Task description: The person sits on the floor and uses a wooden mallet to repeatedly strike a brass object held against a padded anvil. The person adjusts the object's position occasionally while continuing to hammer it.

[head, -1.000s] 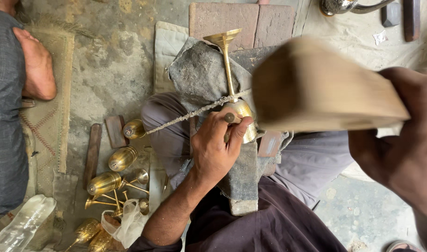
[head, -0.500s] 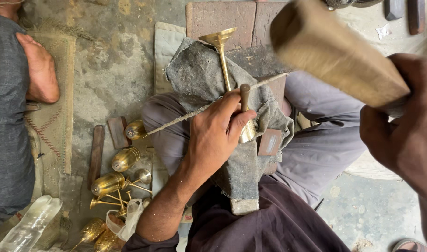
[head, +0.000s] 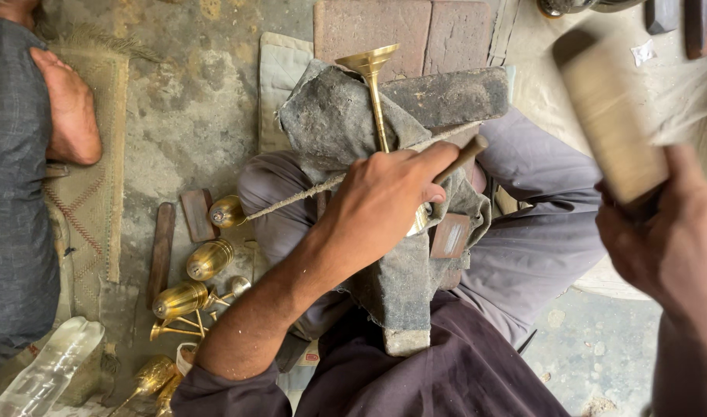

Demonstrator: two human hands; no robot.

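The left hand (head: 384, 202) is closing around a wooden-handled punch (head: 460, 158), covering the bowl of the brass goblet (head: 374, 85) lying on the cloth-draped block (head: 454, 94). The right hand (head: 666, 247) is gripping a blurred wooden mallet (head: 610, 116), its handle hidden.

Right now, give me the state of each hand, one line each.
Left hand: closed on a wooden-handled punch, over the brass goblet.
Right hand: closed around the wooden mallet, raised, blurred.
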